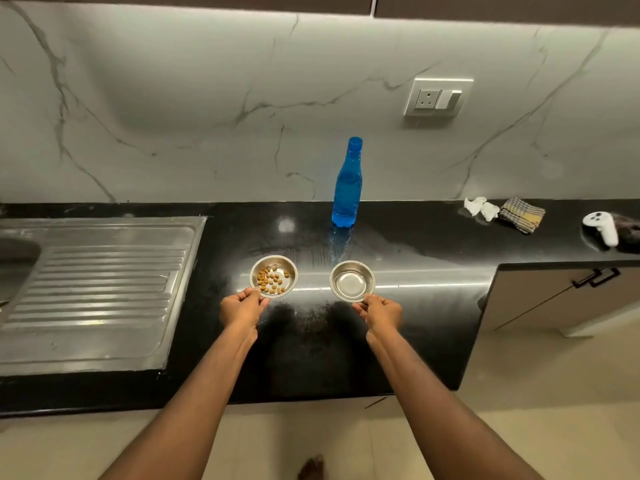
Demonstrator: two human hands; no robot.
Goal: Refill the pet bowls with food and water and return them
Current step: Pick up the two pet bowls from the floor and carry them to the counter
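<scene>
Two small steel bowls sit on the black counter (311, 341). The left bowl (290, 265) holds several brown kibble pieces (271, 279). My left hand (242, 308) pinches its near rim. The right bowl (356, 270) looks shiny inside; whether it holds water I cannot tell. My right hand (381, 313) pinches the near rim of that bowl. A blue plastic bottle (348, 185) with its cap on stands upright behind the right bowl, near the marble wall.
A steel sink drainboard (100, 289) fills the counter's left side. Crumpled tissues (481, 207), a checked cloth (522, 214) and a white controller (601, 227) lie at the back right. A cabinet door with a black handle (595, 278) is right of the counter's corner.
</scene>
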